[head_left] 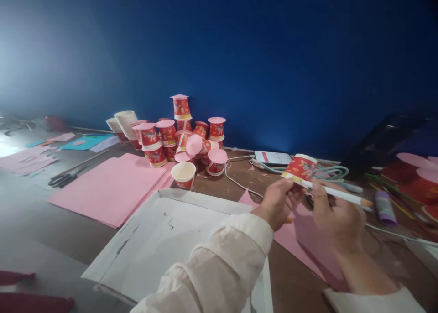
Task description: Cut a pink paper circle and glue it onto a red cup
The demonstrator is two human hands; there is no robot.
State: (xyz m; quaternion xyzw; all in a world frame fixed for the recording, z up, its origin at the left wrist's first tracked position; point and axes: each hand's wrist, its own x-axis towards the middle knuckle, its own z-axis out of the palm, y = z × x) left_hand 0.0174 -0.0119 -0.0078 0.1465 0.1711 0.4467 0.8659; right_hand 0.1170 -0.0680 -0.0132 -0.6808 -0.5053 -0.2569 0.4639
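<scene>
My left hand is closed on a red patterned paper cup, held tilted above the table on the right. My right hand grips a white pen-like stick with an orange-tan end pointing right. Its other end meets the cup near the pale yellow rim; whether it touches cannot be made out. Beneath both hands lies a sheet of pink paper. A white shallow tray or box lid sits under my left forearm.
Red cups topped with pink discs stand stacked at the back, near an upright open cup. Pink sheets, scissors, a phone, coiled cable and a purple glue stick lie around.
</scene>
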